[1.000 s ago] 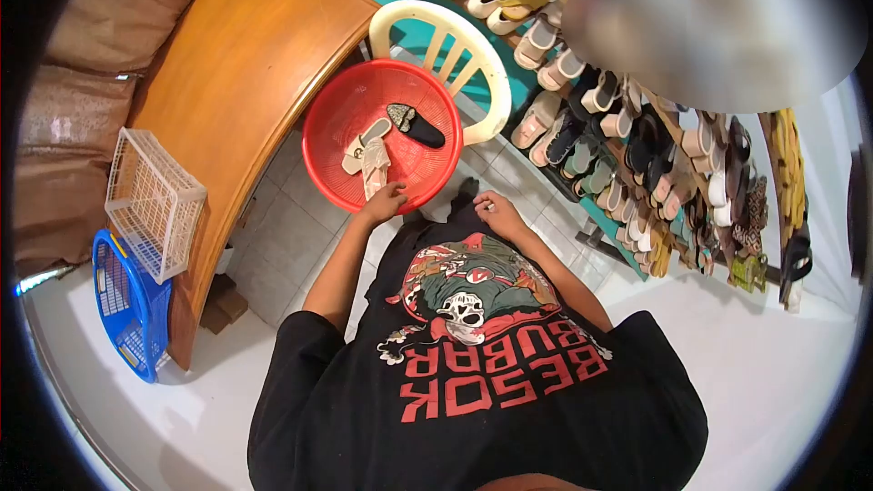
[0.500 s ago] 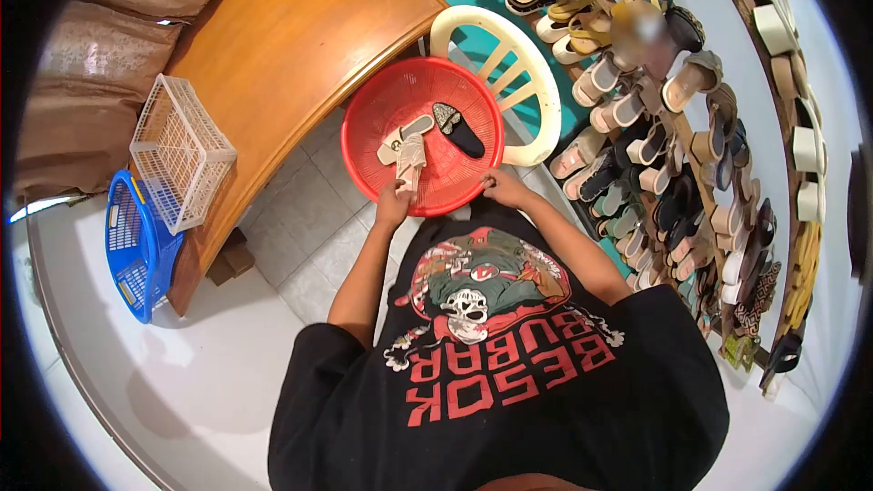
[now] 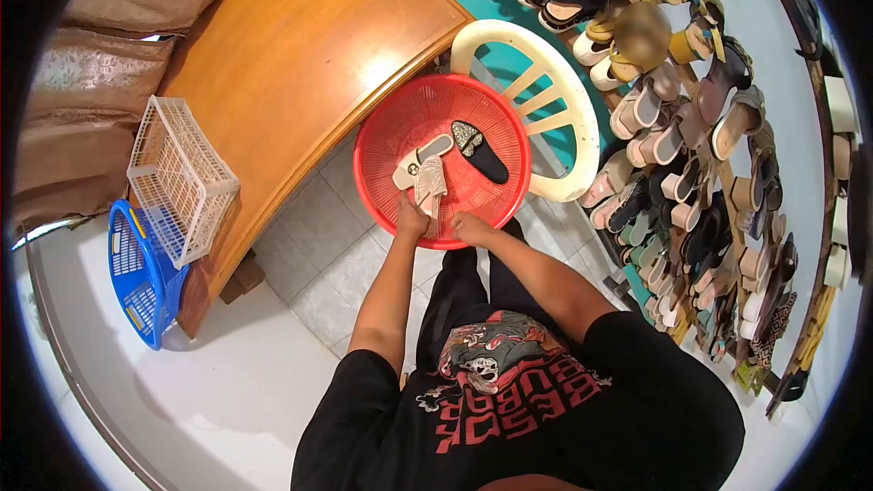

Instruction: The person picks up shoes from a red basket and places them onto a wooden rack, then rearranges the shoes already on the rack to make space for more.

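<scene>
A round red plastic basket is in front of me, holding several slip-on shoes. At its near side, my left hand is closed on the edge of a cream woven slide sandal, whose heel end points towards me. My right hand is just inside the near rim, right of that sandal, its fingers curled; what they hold, if anything, is hidden. Beyond the woven sandal lies a cream slide with a round dark emblem. A black mule with a glittery toe rests on the basket's right side.
A cream plastic chair stands behind the basket. To the left is a wooden table with a white crate at its edge and a blue basket beside it. Shoe racks with many sandals line the right.
My right hand has left the basket's right rim and come left, nearer the woven sandal. My left hand stays at that sandal. The view has shifted, moving everything slightly right and down.
</scene>
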A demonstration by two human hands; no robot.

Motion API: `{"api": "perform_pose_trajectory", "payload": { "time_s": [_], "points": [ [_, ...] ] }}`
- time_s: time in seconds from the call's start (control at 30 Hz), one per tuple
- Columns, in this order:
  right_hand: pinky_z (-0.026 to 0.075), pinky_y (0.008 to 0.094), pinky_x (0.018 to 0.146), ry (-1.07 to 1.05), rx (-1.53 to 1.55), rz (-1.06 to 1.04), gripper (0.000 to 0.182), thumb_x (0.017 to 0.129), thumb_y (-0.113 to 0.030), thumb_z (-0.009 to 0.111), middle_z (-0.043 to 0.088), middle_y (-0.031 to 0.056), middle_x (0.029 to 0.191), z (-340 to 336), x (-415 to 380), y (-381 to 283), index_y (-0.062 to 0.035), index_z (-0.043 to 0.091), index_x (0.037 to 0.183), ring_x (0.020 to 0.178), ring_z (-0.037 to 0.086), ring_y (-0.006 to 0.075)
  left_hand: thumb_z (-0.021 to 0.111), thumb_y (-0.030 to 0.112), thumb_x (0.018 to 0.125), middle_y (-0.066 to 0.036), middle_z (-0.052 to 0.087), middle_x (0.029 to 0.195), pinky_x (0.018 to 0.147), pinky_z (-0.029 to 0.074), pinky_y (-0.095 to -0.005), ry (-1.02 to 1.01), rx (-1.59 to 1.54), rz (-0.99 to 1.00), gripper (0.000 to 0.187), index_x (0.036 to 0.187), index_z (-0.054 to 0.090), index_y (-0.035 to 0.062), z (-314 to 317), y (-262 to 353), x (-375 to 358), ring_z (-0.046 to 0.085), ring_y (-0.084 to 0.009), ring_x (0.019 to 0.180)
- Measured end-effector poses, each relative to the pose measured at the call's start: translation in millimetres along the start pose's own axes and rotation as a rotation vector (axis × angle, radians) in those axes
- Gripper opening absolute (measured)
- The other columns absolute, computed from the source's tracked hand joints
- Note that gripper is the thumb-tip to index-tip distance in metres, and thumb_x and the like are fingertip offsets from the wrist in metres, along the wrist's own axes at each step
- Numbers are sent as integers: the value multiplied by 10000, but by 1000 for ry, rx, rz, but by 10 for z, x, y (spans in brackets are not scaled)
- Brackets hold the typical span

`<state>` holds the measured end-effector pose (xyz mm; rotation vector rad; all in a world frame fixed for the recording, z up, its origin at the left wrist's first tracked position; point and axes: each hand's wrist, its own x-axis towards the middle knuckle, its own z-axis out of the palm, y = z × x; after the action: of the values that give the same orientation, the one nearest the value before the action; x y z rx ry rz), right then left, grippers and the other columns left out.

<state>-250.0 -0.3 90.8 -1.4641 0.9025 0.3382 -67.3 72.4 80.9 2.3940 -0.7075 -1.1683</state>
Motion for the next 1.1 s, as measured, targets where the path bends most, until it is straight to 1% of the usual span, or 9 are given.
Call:
{"api": "perform_pose_trajectory", "payload": {
  "time_s": [0.17, 0.3, 0.37, 0.4, 0.5, 0.6, 0.7, 0.87, 1.1],
  "points": [
    [488, 309, 742, -35, -2, 25, 212, 788, -78, 627, 624, 80, 867, 79, -174, -17, -18, 597, 990, 818, 604, 186, 734, 80, 679, -295, 589, 1194, 964, 471, -436, -89, 69, -123, 916, 1440, 237, -31, 1, -43, 6, 578, -401, 1150],
    [501, 300, 668, 23, 42, 72, 227, 811, -110, 658, 620, 82, 851, 66, -161, 46, -15, 598, 1008, 778, 609, 178, 743, 109, 722, -250, 668, 1036, 829, 537, -420, -180, 93, -51, 720, 1330, 407, -81, 286, -555, 316, 660, -357, 1023],
    [513, 302, 586, 8, 317, 238, 297, 839, -156, 688, 611, 94, 833, -99, -265, -289, -4, 588, 1074, 759, 619, 181, 679, 44, 798, -198, 679, 1012, 786, 558, -382, -508, -381, -283, 534, 1272, 469, -82, 159, -397, 263, 678, -292, 961],
    [513, 302, 586, 25, 328, 238, 297, 839, -156, 688, 611, 94, 833, -126, -189, -289, -4, 588, 1074, 759, 619, 181, 594, -24, 855, -168, 658, 1056, 778, 566, -368, -541, -453, -320, 453, 1282, 456, -86, -133, 120, -123, 657, -252, 954],
    [522, 316, 539, -32, 473, 248, 479, 853, -217, 708, 601, 105, 816, -136, -72, -320, -5, 505, 1232, 740, 628, 195, 580, -20, 885, -164, 634, 1097, 768, 580, -384, -485, -688, -173, 389, 1255, 466, -62, 5, 5, -277, 667, -250, 910],
    [540, 334, 591, 372, 363, 114, 789, 845, -176, 721, 624, 127, 861, 61, 75, -140, -7, 241, 1447, 721, 638, 208, 569, -23, 891, -150, 570, 1214, 845, 559, -486, -584, -858, -211, 483, 1325, 363, 30, -187, 216, -619, 641, -266, 995],
    [546, 343, 616, 278, 454, 104, 797, 849, -132, 709, 642, 138, 919, -6, -97, -255, 13, 216, 1458, 757, 651, 205, 557, -36, 885, -149, 510, 1297, 876, 535, -566, -626, -1056, -222, 548, 1356, 300, 80, -206, 208, -792, 613, -301, 1072],
    [543, 320, 659, 93, 666, 148, 431, 879, -77, 656, 651, 131, 1033, 111, -254, -254, 25, 488, 1262, 841, 673, 211, 528, -40, 840, -154, 510, 1278, 832, 560, -542, -649, -1048, -218, 575, 1343, 294, 110, -167, 72, -945, 619, -318, 1062],
    [533, 342, 738, 112, 583, 139, 456, 875, -17, 629, 616, 120, 1109, 275, -418, -206, -38, 471, 1302, 954, 634, 212, 544, 75, 858, -148, 511, 1246, 792, 561, -536, -589, -1013, -225, 528, 1328, 306, 124, -94, 25, -1242, 621, -306, 1036]
  ]
}}
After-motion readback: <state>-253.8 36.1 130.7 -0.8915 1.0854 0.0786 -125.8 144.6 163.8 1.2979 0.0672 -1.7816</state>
